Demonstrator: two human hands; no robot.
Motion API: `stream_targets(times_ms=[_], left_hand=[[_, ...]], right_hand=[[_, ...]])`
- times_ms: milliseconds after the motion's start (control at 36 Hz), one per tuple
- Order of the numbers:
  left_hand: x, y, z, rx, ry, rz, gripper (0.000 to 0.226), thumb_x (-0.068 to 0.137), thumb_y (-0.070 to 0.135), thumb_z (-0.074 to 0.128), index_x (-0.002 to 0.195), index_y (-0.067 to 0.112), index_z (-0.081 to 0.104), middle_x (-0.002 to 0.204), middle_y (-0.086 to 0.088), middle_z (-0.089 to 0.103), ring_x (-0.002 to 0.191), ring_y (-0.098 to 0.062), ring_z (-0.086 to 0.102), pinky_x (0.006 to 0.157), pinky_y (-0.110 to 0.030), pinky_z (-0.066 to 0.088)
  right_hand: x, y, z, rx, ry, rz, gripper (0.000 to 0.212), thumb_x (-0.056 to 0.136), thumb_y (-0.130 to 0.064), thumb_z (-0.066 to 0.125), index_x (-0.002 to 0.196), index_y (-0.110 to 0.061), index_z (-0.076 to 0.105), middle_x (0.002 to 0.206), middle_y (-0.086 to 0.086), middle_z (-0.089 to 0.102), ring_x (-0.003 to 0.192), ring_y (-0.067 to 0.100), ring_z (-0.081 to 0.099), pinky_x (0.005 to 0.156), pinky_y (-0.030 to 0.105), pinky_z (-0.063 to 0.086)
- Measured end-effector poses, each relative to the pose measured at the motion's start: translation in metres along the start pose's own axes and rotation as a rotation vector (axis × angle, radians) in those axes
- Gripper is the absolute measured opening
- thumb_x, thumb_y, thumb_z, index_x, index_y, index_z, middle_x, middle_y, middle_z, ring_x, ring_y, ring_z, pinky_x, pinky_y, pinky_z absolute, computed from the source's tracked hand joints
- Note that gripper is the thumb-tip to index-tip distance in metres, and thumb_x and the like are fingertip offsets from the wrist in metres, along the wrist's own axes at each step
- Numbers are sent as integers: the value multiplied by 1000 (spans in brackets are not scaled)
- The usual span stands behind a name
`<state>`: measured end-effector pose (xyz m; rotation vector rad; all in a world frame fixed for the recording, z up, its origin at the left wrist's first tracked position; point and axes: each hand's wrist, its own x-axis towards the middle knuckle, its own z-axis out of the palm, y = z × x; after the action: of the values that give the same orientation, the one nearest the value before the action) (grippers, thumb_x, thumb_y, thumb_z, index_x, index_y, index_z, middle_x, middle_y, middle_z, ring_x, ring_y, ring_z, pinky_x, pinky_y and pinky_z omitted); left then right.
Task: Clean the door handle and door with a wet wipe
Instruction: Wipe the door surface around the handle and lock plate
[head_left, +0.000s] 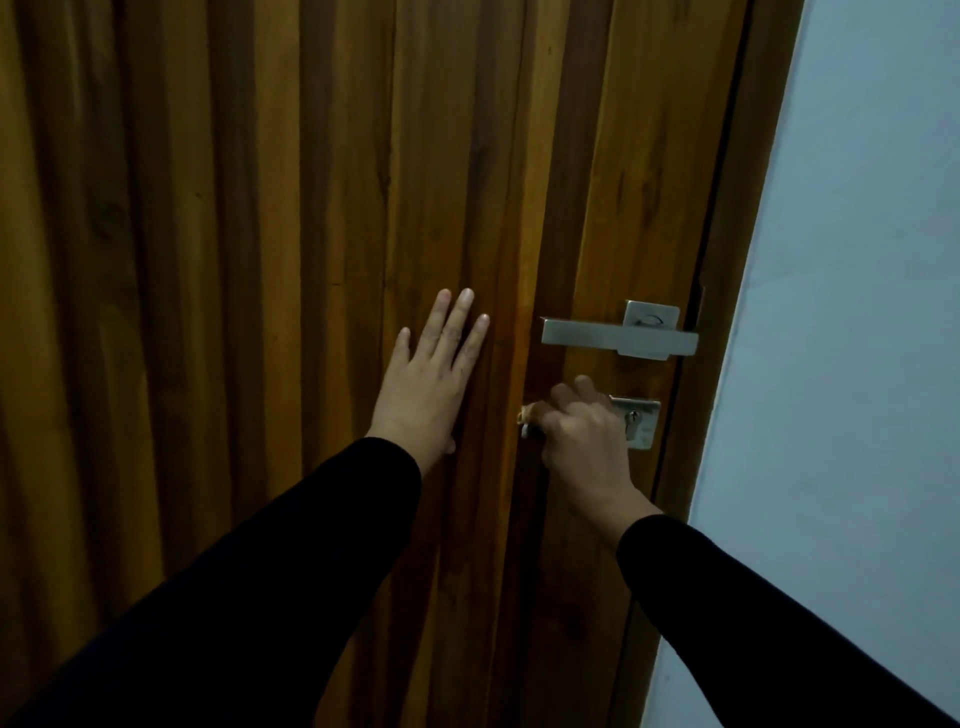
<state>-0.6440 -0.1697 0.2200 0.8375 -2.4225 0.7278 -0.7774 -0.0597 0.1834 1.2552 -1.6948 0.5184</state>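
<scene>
A brown wooden door (260, 208) with vertical grain fills most of the view. Its silver lever handle (618, 336) sits level at the right side, with a square keyhole plate (641, 421) just below it. My left hand (431, 379) lies flat on the door, fingers spread, left of the handle and holding nothing. My right hand (582, 436) is closed below the handle, partly over the keyhole plate. A small pale bit of the wet wipe (523, 423) sticks out at its left edge; the rest is hidden in the fist.
A dark door frame (727, 291) runs down the right edge of the door. Beyond it stands a pale blue-white wall (841, 312). Both my arms wear black sleeves.
</scene>
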Motion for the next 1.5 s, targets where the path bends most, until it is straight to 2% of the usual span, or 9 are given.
stream_targets(times_ms=[139, 250, 556, 694, 944, 1028, 1139, 1306, 1500], left_hand=[[0, 1, 1, 6, 6, -1, 138, 67, 45, 79, 141, 14, -33, 144, -13, -44, 132, -31, -37, 116, -49, 6], [-1, 2, 2, 6, 10, -4, 137, 67, 44, 80, 141, 14, -32, 145, -13, -42, 134, -32, -35, 116, -50, 7], [0, 1, 3, -8, 9, -6, 137, 66, 42, 81, 143, 15, -30, 147, -12, -41, 132, -30, -38, 115, -49, 5], [-1, 2, 3, -6, 17, -13, 137, 67, 42, 81, 141, 14, -31, 148, -11, -40, 136, -32, -34, 116, -49, 6], [-1, 4, 5, -24, 9, -29, 134, 70, 35, 80, 140, 14, -32, 147, -10, -41, 135, -32, -35, 116, -49, 6], [1, 6, 6, -31, 15, -43, 127, 76, 28, 76, 138, 15, -34, 147, -10, -41, 134, -32, -36, 116, -49, 6], [1, 6, 7, -40, 15, -49, 125, 78, 26, 74, 137, 15, -35, 145, -9, -43, 135, -32, -36, 116, -49, 6], [2, 7, 8, -31, 12, -46, 123, 79, 25, 73, 140, 15, -33, 147, -10, -42, 133, -32, -37, 116, -49, 7], [4, 9, 9, -27, 21, -60, 116, 84, 20, 68, 139, 13, -33, 148, -11, -40, 131, -33, -37, 116, -48, 11]], right_hand=[[-33, -4, 18, -19, 17, -60, 17, 76, -4, 57, 71, -11, 71, 74, 9, 67, 83, 35, 63, 59, 35, 50], [-57, -7, 31, 5, 15, -92, 36, 80, -6, 34, 67, -13, 66, 65, 2, 56, 70, 20, 43, 54, 27, 30], [-89, -12, 43, 33, -115, -153, 34, 84, -14, 38, 67, -16, 68, 64, -2, 54, 62, 15, 45, 52, 26, 33], [-78, -5, 34, 163, -177, -144, 11, 68, -5, 75, 69, -13, 68, 68, 0, 54, 59, 12, 47, 45, 18, 36], [-14, 21, -18, 197, 193, 13, 24, 85, -15, 48, 87, -2, 69, 75, 13, 58, 61, 18, 50, 50, 21, 37], [-1, 32, -22, 212, 265, 125, 14, 83, -4, 58, 90, 1, 69, 77, 17, 59, 65, 27, 56, 54, 28, 47], [7, 36, -20, 182, 250, 195, 11, 80, 1, 64, 89, 2, 70, 83, 21, 64, 76, 37, 61, 69, 36, 52], [8, 34, -17, 12, 177, 164, 16, 75, -2, 68, 90, -7, 73, 81, 19, 65, 82, 39, 60, 67, 39, 47], [-14, 31, -12, -105, 116, 2, 33, 82, -18, 41, 76, -9, 72, 71, 14, 65, 81, 37, 63, 60, 32, 45]])
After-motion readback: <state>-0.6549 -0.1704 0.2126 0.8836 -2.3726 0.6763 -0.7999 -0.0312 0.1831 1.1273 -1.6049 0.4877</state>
